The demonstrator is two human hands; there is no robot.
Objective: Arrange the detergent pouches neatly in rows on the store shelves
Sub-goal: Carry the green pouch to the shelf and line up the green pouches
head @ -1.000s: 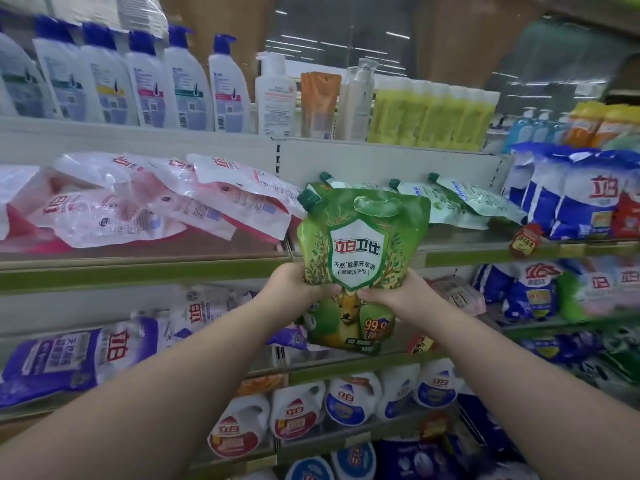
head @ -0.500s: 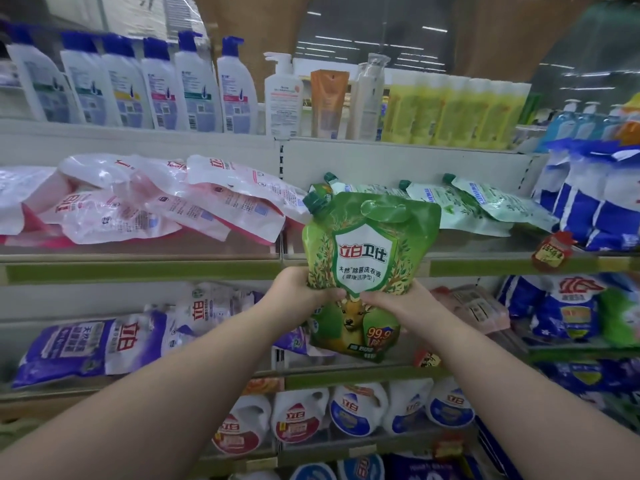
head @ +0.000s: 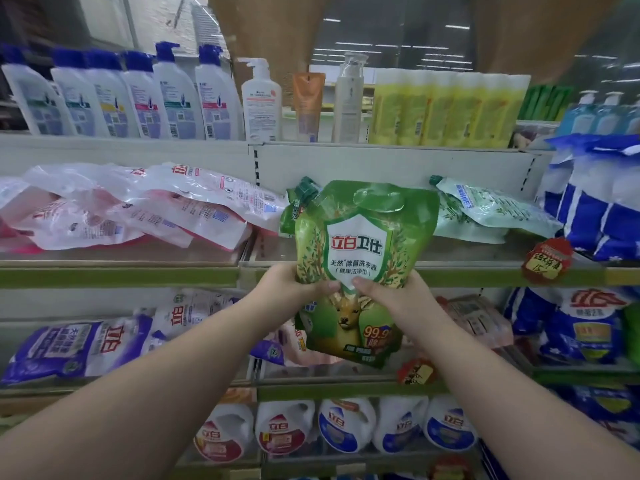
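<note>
Glossy green film, soft and liquid-filled: the green pouch [head: 360, 268] is held upright before the shelf edge [head: 121, 276], left hand [head: 294, 284] and right hand [head: 388, 294] both clasped at its waist. Pink pouches [head: 138, 209] and pale green pouches [head: 485, 213] lie slumped, unrowed; most work remains.

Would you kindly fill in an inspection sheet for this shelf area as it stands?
Surface: green-edged metal shelf, bare patch in front of the held pouch.
Job's things: green deer-print detergent pouch held upright; pale green pouches and pink-white pouches lying flat, overlapping.
Clutter: red price tag on the shelf edge.
Hands: left hand and right hand grip the pouch's middle.
Cables: nothing seen.
Surroundings: white pump bottles above; white jugs below.
</note>
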